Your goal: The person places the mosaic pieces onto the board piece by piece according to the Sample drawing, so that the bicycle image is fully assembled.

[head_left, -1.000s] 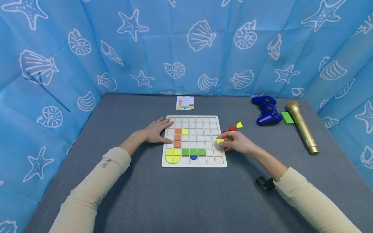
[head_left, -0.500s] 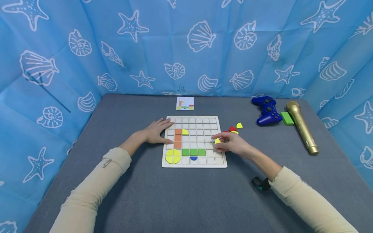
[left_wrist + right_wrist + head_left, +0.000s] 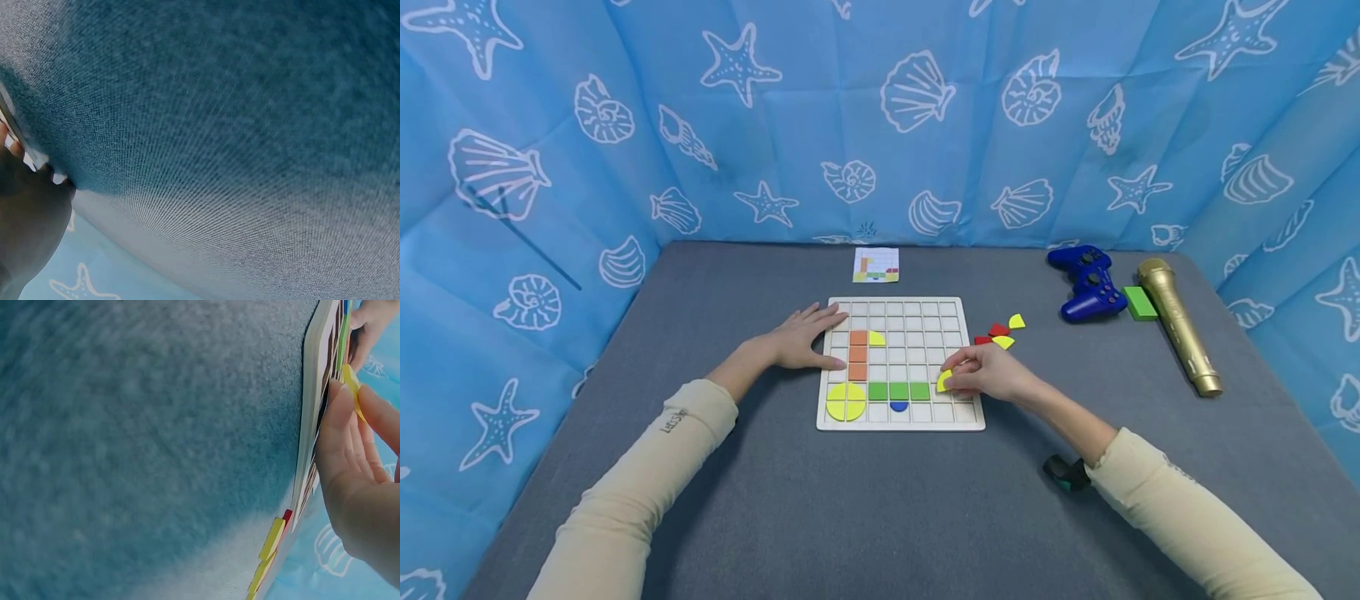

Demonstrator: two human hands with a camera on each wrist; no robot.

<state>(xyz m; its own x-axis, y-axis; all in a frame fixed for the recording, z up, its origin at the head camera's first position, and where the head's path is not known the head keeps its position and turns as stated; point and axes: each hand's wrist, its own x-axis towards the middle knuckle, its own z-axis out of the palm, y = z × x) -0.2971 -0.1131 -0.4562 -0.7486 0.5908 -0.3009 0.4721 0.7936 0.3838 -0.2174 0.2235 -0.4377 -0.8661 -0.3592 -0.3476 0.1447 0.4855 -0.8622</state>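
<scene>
A white grid board (image 3: pixel 917 423) lies on the grey tabletop. My right hand (image 3: pixel 996 372) pinches a yellow quarter-circle tile (image 3: pixel 943 382) between thumb and index finger, over the board's right side, just right of the row of green square tiles (image 3: pixel 898 391). In the right wrist view the yellow tile (image 3: pixel 351 384) stands tilted between the fingertips. My left hand (image 3: pixel 803 337) rests with spread fingers on the board's left edge. On the board are a column of orange squares (image 3: pixel 857 356), a yellow quarter-circle (image 3: pixel 876 338), a yellow circle of quarter tiles (image 3: pixel 845 402) and a blue half-circle (image 3: pixel 898 407).
Loose red (image 3: pixel 998 330) and yellow tiles (image 3: pixel 1017 322) lie right of the board. A pattern card (image 3: pixel 876 265) lies behind it. Farther right are a blue game controller (image 3: pixel 1086 283), a green block (image 3: pixel 1140 304) and a gold microphone (image 3: pixel 1180 325). A blue curtain (image 3: pixel 880 125) surrounds the table.
My right hand has moved left and slightly nearer over the board with the yellow quarter-circle tile, uncovering more loose tiles. The left hand has stayed in place.
</scene>
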